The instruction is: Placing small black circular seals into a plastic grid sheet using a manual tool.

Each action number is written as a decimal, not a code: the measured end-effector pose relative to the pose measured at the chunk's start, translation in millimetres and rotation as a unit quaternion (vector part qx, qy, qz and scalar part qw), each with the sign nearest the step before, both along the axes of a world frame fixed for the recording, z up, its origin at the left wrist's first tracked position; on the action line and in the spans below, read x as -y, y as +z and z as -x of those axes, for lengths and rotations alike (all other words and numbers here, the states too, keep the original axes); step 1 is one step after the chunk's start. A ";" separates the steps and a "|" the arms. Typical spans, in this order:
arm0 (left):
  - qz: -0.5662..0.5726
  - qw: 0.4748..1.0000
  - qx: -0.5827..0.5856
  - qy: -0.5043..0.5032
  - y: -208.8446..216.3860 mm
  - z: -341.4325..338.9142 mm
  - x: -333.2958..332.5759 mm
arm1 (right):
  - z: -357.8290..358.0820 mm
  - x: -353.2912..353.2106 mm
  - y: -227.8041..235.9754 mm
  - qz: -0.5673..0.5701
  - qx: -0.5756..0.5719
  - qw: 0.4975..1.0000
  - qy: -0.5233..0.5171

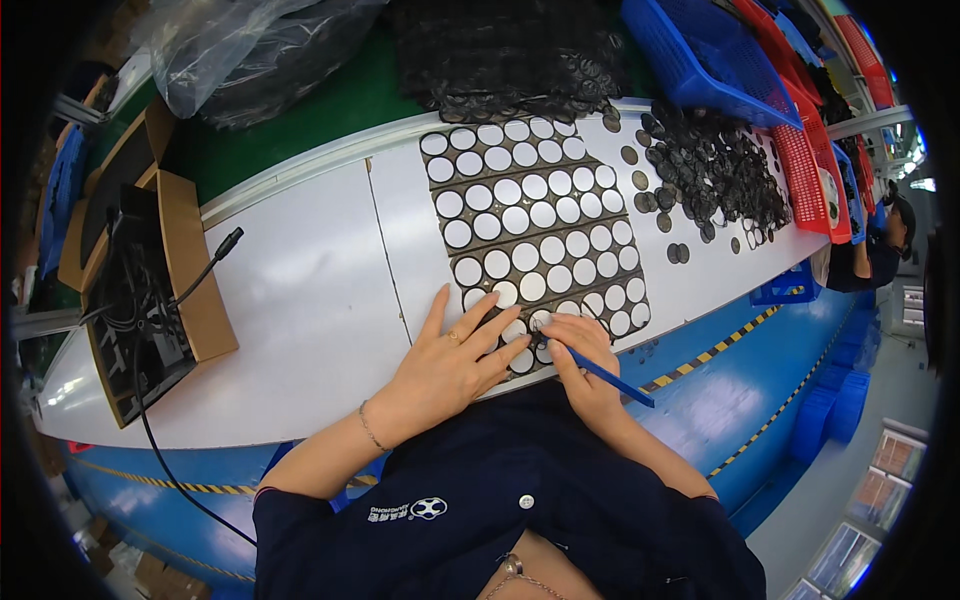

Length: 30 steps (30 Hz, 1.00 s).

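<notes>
On the white table lies a dark sheet [505, 243] with rows of round holes, each showing a white disc inside a black ring. My left hand [455, 358] rests on the sheet's near left part, fingers spread and flat. Close beside its fingertips, my right hand [588, 368] grips a slim blue tool [612, 378] with a pen-like handle. The tool's tip is hidden by my fingers, near the lowest row of discs. To the right of the sheet, a heap of loose dark discs [712, 172] is spread on the table.
A cardboard box [190, 270] with black cables stands at the left. Stacked dark perforated material [500, 55] and a clear plastic bag [245, 60] lie at the back. Blue [715, 65] and red baskets [805, 170] line the right. Another person [868, 255] is at far right.
</notes>
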<state>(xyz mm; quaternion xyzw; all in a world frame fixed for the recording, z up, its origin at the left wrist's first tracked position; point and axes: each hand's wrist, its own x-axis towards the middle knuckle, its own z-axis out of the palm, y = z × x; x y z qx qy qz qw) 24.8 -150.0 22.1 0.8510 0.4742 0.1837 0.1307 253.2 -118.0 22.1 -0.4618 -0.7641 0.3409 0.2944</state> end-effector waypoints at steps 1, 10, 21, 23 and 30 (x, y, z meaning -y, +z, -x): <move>-0.001 1.000 0.000 0.002 -1.5 -0.8 1.1 | 0.2 -0.1 0.2 -0.001 0.001 1.000 0.000; -0.011 1.000 0.004 0.006 -6.1 -2.0 4.7 | 0.7 1.1 0.3 0.017 -0.015 1.000 -0.017; -0.004 1.000 0.015 0.004 -10.9 -1.5 4.4 | -8.4 -8.4 0.4 0.044 -0.105 0.982 -0.148; -0.002 1.000 0.015 0.004 -10.6 -1.5 4.3 | -19.9 -19.4 2.2 -0.003 -0.072 0.987 -0.140; -0.001 1.000 0.021 -0.002 -10.6 -1.8 1.5 | -2.9 -0.3 -0.9 -0.014 0.004 1.000 -0.012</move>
